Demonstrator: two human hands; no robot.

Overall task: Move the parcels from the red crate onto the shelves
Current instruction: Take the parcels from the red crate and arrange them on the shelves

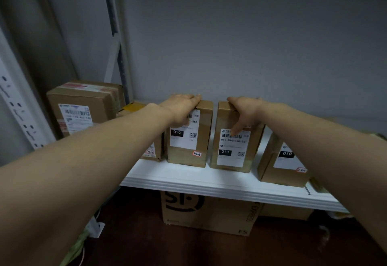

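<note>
While upright on the shelf point(209, 184), left parcel point(188, 156) gripped by left hand point(180, 104), right parcel point(230, 159) gripped by right hand point(245, 108).

Dim overall, cool grey cast. Brightest area: front lip of the white shelf point(188, 178). Floor point(136, 249) beneath it nearly black, detail lost. Centre labels point(232, 150) sharp enough to read; far-left label point(75, 119) soft. Wide-angle bowing at edges: left upright point(18, 106) curves, near forearms point(62, 171) stretched.
</note>
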